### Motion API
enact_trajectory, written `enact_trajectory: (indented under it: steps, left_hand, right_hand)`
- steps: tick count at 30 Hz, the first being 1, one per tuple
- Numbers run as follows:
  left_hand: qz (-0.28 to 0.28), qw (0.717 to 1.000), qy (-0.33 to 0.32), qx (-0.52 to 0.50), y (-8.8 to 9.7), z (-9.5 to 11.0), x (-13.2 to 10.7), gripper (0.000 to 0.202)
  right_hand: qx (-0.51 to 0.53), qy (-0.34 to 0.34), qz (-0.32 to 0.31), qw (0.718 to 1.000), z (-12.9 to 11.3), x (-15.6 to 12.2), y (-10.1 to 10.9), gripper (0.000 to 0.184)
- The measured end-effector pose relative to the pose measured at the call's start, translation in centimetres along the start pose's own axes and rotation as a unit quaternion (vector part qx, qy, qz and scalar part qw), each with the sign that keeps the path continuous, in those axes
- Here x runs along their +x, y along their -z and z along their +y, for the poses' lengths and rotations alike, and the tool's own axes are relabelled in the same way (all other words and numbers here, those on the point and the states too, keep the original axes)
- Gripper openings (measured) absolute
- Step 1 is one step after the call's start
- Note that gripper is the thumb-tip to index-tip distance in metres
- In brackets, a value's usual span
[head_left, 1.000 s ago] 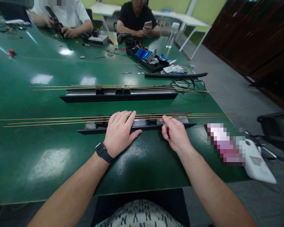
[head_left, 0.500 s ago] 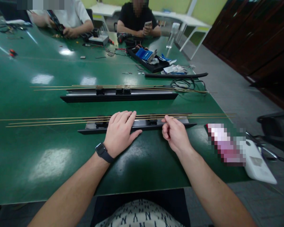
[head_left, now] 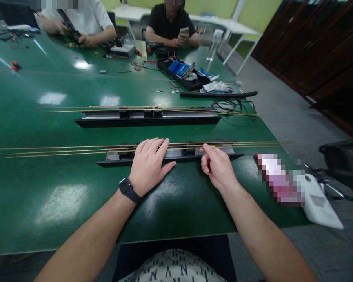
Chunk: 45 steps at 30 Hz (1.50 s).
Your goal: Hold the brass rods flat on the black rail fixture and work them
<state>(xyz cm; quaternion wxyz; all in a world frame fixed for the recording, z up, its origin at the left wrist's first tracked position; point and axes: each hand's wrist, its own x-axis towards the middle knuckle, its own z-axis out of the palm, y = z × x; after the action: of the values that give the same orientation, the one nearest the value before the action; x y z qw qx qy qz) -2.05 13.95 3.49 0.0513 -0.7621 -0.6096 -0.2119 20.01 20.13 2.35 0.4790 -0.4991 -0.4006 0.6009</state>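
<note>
In the head view, my left hand (head_left: 150, 168) lies flat with fingers stretched across a black and silver rail (head_left: 182, 158) and the thin brass-coloured rods (head_left: 61, 149) on it. My right hand (head_left: 219, 166) is closed near the rail's right part, index finger and thumb pinching at one of the rods; the exact contact is too small to see. Black blocks (head_left: 189, 148) sit on the rail beneath the rods, partly hidden by my left hand. The rods reach well past both rail ends.
A second rail (head_left: 147, 122) with rods lies farther back. Beyond are a black strip (head_left: 219, 94), cable (head_left: 228, 104) and an open black tray (head_left: 191, 83). A pixelated pink object (head_left: 279, 178) and a white object (head_left: 323, 201) lie right. Two people sit across the green table (head_left: 61, 235).
The front rods have shifted slightly left, together with the fingertips of my right hand. My left hand stays in place on the rail.
</note>
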Motion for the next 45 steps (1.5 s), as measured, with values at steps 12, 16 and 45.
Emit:
enact_trajectory:
  steps: [12, 16, 45]
  left_hand:
    - [-0.001, 1.0, -0.002, 0.008, 0.06, 0.02, 0.02, 0.062]
    - [-0.002, 1.0, -0.005, 0.012, 0.06, -0.01, 0.01, 0.063]
    - [0.001, 1.0, -0.003, 0.008, -0.02, -0.01, -0.02, 0.063]
  right_hand:
    - [0.009, 0.0, 0.008, 1.0, -0.28, -0.26, -0.28, 0.032]
    - [0.016, 0.003, 0.016, 1.0, -0.12, -0.26, -0.26, 0.032]
    - [0.02, 0.0, 0.024, 1.0, -0.09, -0.14, -0.1, 0.031]
